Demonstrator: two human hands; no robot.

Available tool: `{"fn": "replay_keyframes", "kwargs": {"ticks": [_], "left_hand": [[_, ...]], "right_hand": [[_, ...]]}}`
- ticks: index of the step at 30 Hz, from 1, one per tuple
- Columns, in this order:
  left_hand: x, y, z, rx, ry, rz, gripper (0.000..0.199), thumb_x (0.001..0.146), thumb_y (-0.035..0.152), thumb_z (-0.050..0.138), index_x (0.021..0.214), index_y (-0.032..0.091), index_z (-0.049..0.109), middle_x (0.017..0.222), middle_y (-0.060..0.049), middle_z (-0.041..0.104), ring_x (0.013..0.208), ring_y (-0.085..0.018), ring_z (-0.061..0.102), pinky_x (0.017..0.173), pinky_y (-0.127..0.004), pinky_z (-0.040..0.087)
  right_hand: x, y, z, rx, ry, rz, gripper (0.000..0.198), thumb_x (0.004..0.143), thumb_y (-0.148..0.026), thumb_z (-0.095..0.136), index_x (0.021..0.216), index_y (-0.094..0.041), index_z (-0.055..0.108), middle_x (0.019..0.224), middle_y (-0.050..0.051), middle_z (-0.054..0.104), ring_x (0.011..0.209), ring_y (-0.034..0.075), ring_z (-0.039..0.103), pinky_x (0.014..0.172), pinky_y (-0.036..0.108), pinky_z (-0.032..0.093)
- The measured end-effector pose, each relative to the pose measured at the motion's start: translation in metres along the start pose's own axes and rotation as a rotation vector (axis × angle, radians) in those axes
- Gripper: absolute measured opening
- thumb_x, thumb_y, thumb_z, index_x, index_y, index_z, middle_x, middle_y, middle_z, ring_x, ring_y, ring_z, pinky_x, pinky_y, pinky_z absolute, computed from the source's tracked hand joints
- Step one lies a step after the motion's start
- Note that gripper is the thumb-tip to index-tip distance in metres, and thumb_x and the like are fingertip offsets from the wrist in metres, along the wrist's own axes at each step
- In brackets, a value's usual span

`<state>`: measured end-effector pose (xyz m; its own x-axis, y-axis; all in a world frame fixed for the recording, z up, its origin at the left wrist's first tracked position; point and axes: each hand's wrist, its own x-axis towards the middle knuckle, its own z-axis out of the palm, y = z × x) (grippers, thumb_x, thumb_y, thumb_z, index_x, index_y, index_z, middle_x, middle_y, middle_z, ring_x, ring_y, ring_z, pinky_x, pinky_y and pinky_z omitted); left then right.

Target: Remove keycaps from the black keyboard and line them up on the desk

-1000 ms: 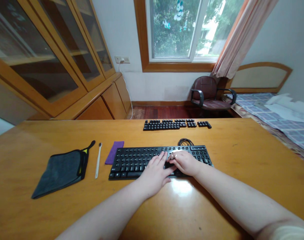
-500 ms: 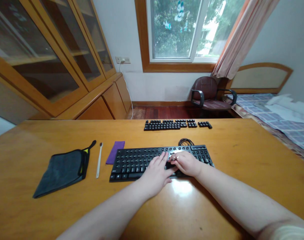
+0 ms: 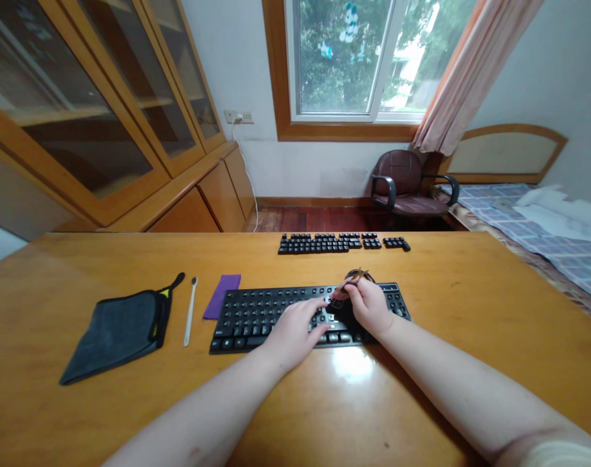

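Right grip [image 3: 369, 305] pinches thin wire tool [image 3: 357, 277], left grip [image 3: 295, 327] spread loose on keyboard [image 3: 256, 312], likely light, stiff plastic, best held by its edges.

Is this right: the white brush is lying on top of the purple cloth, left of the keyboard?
Not quite: the white brush lies beside the purple cloth, on the wooden tabletop. It is left of the keyboard, as the head view shows.

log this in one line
left hand: on long black plastic keyboard; right hand: holding thin brownish object above it; beyond: loose black keycaps
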<state>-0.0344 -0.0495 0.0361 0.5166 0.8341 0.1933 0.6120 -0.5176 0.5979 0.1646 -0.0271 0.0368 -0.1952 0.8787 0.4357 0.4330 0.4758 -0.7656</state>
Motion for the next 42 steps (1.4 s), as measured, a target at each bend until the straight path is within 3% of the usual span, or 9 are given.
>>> {"fn": "replay_keyframes", "kwargs": {"ticks": [3,6,13,22,25,29,34,38,42], "left_hand": [[0.001,0.000,-0.002,-0.203,0.058,-0.042,0.042,0.079,0.025,0.063,0.118,0.022,0.050,0.112,-0.005,0.063,0.100,-0.019,0.060,0.091,-0.035,0.047],[-0.001,0.002,0.000,-0.319,0.055,-0.025,0.048,0.076,0.022,0.066,0.120,0.023,0.049,0.115,-0.003,0.062,0.102,-0.019,0.059,0.092,-0.034,0.047],[-0.001,0.003,0.007,-0.504,0.040,-0.067,0.032,0.077,0.019,0.063,0.107,0.021,0.056,0.107,-0.004,0.064,0.100,-0.019,0.060,0.093,-0.036,0.047],[-0.001,0.004,0.008,-0.550,0.052,-0.061,0.049,0.075,0.014,0.062,0.120,0.023,0.047,0.116,-0.005,0.061,0.100,-0.017,0.061,0.093,-0.034,0.047],[-0.001,0.002,0.008,-0.547,0.094,-0.080,0.040,0.076,0.016,0.062,0.114,0.023,0.053,0.107,-0.003,0.065,0.094,-0.016,0.063,0.089,-0.033,0.048],[0.001,0.000,0.005,-0.475,0.218,-0.143,0.015,0.077,0.021,0.063,0.092,0.021,0.066,0.095,-0.003,0.068,0.092,-0.018,0.062,0.084,-0.033,0.050],[0.003,-0.002,0.001,-0.537,0.372,-0.167,0.021,0.077,0.025,0.063,0.097,0.020,0.068,0.099,-0.005,0.068,0.093,-0.019,0.063,0.085,-0.034,0.051],[0.003,-0.003,0.001,-0.539,0.359,-0.152,0.027,0.076,0.023,0.065,0.103,0.022,0.068,0.102,-0.004,0.068,0.094,-0.019,0.064,0.086,-0.034,0.052],[0.002,-0.005,0.005,-0.527,0.328,-0.132,0.026,0.075,0.023,0.066,0.101,0.024,0.069,0.102,-0.004,0.068,0.096,-0.019,0.063,0.090,-0.035,0.050]], "right_hand": [[-0.005,-0.012,0.004,0.118,0.017,0.036,0.037,0.094,-0.043,0.034,0.085,-0.020,0.062,0.076,0.007,0.068,0.070,0.018,0.065,0.067,0.032,0.055],[-0.013,-0.022,0.012,0.194,0.028,0.022,0.038,0.093,-0.045,0.034,0.087,-0.021,0.062,0.078,0.007,0.068,0.073,0.019,0.066,0.068,0.032,0.055],[-0.021,-0.020,0.025,0.299,0.096,0.089,0.036,0.092,-0.046,0.037,0.089,-0.020,0.061,0.081,0.008,0.066,0.078,0.020,0.065,0.073,0.035,0.055],[-0.011,-0.018,0.024,0.472,0.134,0.196,0.034,0.092,-0.046,0.035,0.087,-0.020,0.055,0.082,0.007,0.064,0.076,0.019,0.064,0.072,0.035,0.054],[-0.002,-0.019,0.014,0.517,0.187,0.183,0.032,0.093,-0.045,0.035,0.088,-0.019,0.053,0.083,0.006,0.063,0.071,0.018,0.064,0.071,0.035,0.054],[0.010,-0.018,-0.004,0.239,0.075,0.058,0.024,0.093,-0.035,0.039,0.097,-0.019,0.058,0.076,0.003,0.061,0.069,0.016,0.061,0.075,0.035,0.050],[0.016,-0.019,-0.013,-0.138,-0.269,-0.224,0.023,0.089,-0.027,0.048,0.105,-0.021,0.063,0.088,0.007,0.060,0.081,0.017,0.058,0.074,0.031,0.048],[0.011,-0.020,-0.009,-0.240,-0.345,-0.244,0.026,0.082,-0.034,0.059,0.103,-0.019,0.064,0.087,0.007,0.064,0.076,0.016,0.060,0.068,0.027,0.048],[0.004,-0.020,-0.004,-0.297,-0.354,-0.237,0.021,0.082,-0.029,0.058,0.098,-0.020,0.065,0.083,0.005,0.069,0.072,0.015,0.062,0.068,0.025,0.048]]}}
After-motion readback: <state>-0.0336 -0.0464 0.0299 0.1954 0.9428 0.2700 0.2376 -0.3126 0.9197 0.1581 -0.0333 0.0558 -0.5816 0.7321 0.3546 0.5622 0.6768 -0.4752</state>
